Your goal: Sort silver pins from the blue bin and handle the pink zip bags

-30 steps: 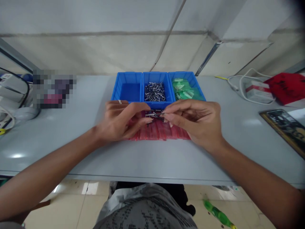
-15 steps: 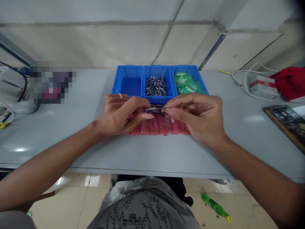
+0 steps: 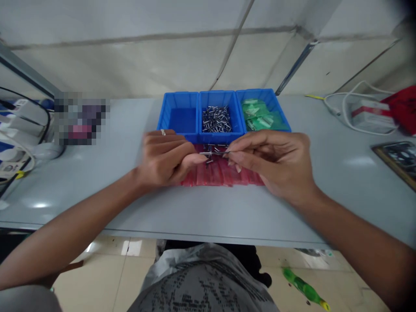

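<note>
A silver blind rivet (image 3: 206, 153) with a thin stem is held level between my two hands, above the red bags. My right hand (image 3: 276, 162) pinches the stem end between thumb and forefinger. At the rivet's other end, the thumb and curled forefinger of my left hand (image 3: 165, 158) close on the tip; a ring is on one finger. Under the hands lie red plastic bags (image 3: 214, 175) in a row, with several loose rivets (image 3: 209, 163) on them. Just behind stands a blue bin (image 3: 217, 138) full of similar rivets.
Left of the rivet bin is an empty blue bin (image 3: 180, 121); right of it, another holds green bags (image 3: 260, 117). A white box (image 3: 372, 115), cables and a phone-like object (image 3: 398, 158) lie at right. Chargers and cables (image 3: 24, 125) crowd the left. A green bottle (image 3: 305, 287) lies on the floor.
My left fingers have curled in more, and the rivet's body shows more clearly between the hands. The whole scene has shifted slightly right as the view turned.
</note>
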### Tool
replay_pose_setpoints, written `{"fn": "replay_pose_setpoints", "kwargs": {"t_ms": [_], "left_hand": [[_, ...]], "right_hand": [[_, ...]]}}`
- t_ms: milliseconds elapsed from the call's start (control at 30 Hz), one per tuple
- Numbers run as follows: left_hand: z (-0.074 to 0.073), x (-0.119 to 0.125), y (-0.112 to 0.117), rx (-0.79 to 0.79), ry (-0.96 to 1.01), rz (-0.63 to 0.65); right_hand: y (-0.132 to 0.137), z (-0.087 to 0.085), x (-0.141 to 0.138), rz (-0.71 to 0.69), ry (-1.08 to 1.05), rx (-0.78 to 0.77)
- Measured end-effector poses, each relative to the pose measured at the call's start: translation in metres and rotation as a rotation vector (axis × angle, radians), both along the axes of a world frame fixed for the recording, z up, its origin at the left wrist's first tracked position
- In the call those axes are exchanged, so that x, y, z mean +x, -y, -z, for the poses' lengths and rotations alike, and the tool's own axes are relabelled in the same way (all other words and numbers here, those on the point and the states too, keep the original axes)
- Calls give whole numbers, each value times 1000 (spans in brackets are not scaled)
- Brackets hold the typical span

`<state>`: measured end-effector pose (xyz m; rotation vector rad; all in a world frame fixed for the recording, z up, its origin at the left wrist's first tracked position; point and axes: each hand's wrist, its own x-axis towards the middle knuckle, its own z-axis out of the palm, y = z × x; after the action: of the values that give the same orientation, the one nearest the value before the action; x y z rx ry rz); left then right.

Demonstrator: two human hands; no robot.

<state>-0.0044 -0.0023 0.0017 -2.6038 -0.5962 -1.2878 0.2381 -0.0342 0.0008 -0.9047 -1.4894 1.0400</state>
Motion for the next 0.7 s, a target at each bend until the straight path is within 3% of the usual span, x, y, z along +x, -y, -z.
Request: {"fn": "replay_pose_setpoints", "kwargs": {"t_ms": [100, 200, 267, 400, 467, 700], "left_hand": [[1, -1, 0, 34, 62, -24], [1, 0, -1, 65, 53, -35], [1, 1, -1, 73, 11, -26], [-1, 1, -2, 115, -2, 2], [-1, 1, -1, 118, -11, -4], [2, -2, -1, 121, -36, -27]], "right_hand": [[-6, -2, 1, 90, -97, 30], [-12, -5, 4, 66, -129, 39], [-14, -5, 5, 13, 27, 109], [-14, 6, 6, -82, 685, 522], [-14, 15, 5, -163, 895, 629], [-20, 23, 7, -157, 874, 544]]}}
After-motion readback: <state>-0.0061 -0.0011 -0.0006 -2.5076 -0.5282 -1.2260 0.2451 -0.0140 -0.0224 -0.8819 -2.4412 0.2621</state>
